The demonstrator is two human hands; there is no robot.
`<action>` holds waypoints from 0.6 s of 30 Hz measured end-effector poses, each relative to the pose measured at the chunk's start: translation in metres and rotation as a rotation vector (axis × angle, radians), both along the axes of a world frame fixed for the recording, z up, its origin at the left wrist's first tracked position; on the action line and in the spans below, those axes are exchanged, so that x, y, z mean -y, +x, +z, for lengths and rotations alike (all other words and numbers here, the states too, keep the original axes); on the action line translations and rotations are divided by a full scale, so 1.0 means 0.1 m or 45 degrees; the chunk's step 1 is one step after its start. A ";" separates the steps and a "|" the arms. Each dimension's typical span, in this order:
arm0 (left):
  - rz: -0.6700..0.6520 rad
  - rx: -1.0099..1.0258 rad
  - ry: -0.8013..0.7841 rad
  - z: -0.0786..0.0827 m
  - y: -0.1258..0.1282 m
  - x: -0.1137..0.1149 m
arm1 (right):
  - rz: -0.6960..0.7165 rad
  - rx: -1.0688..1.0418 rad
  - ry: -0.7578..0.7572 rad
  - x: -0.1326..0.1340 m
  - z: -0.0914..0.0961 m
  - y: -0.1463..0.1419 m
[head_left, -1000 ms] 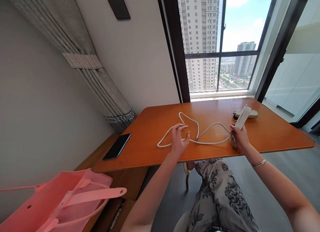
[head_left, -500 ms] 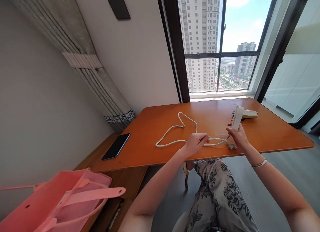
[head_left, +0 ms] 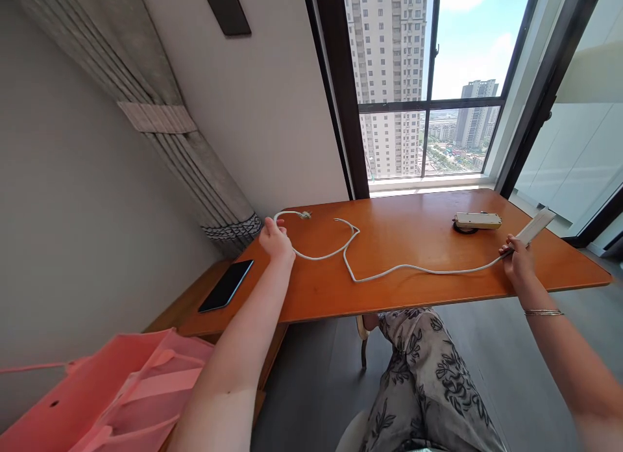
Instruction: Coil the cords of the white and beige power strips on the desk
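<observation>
A white power strip [head_left: 535, 226] is in my right hand [head_left: 520, 260], held tilted above the right end of the table. Its white cord [head_left: 413, 267] runs leftward across the tabletop in loose bends. Over the table's far left part, my left hand [head_left: 277, 241] is closed on the cord near its plug end. The plug [head_left: 305, 215] lies just right of my fingers, close to the back edge. Beyond my right hand rests a beige, bar-shaped device [head_left: 477, 221] with a black cord coiled beneath it; its exact kind is unclear.
The orange-brown wooden table [head_left: 321, 296] stands against the window [head_left: 428, 105]. A black phone or tablet [head_left: 226, 286] lies at its left end. A pink bag [head_left: 121, 387] sits lower left, near a gathered grey curtain [head_left: 195, 173].
My left hand has moved far left with the cord's plug end, and the cord is now stretched out. My right hand has shifted right with the power strip, uncovering the beige device.
</observation>
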State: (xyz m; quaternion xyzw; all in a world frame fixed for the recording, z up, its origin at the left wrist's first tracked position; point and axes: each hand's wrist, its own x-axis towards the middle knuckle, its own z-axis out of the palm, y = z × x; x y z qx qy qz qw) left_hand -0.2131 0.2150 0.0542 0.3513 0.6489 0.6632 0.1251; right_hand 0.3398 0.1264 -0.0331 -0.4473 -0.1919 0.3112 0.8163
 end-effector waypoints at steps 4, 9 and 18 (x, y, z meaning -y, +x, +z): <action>0.169 -0.219 -0.177 -0.01 -0.50 -0.05 | -0.117 -0.016 -0.113 0.06 -0.13 0.27; 0.073 -0.407 -0.451 -0.07 -0.87 -0.04 | -0.217 -0.039 -0.239 0.05 -0.18 0.40; -0.244 -1.435 -0.280 -0.24 -0.13 -0.07 | -0.205 0.015 -0.308 -0.03 -0.19 0.43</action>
